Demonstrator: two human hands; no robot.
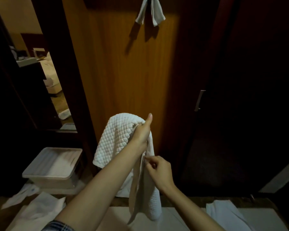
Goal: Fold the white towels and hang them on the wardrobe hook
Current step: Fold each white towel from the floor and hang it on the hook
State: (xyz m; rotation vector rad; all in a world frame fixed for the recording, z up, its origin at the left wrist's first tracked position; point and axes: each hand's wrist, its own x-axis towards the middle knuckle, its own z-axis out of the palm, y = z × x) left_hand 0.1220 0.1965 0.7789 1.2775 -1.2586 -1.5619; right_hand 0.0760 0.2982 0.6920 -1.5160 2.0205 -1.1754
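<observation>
Progress is sitting at roughly one towel hung, one in hand, more waiting. Far up on the wooden wardrobe door (123, 72), a hung towel (153, 12) is draping from the top edge of the view in two tails; the hook itself is lying out of frame, so its state cannot be confirmed. In mid-scene the left hand (143, 132) is gripping a waffle-textured white towel (115, 139) at its upper bunch, fingers curled into the cloth and thumb sticking upward, holding it raised in front of the door. The right hand (159, 170) is pinching a hanging edge of the same towel just below the left hand, fingers drawn narrow on the fabric. The towel is hanging in loose, uneven lobes, one to the left and a long tail dropping toward the near surface, so the fold is judged as under way, not finished. Near right, another white towel (227, 212) is lying on the pale surface (187, 217), apparently folded flat but not hung. Near left, crumpled white cloths (38, 209) are lying beside a plastic bin (55, 165); whether they are towels for this task cannot be told. Remaining, by judgement: squaring up the held towel, lifting it to the hook beside the hung one, then handling the pieces lying near. A metal door handle (199, 100) is showing on the dark panel at right.
</observation>
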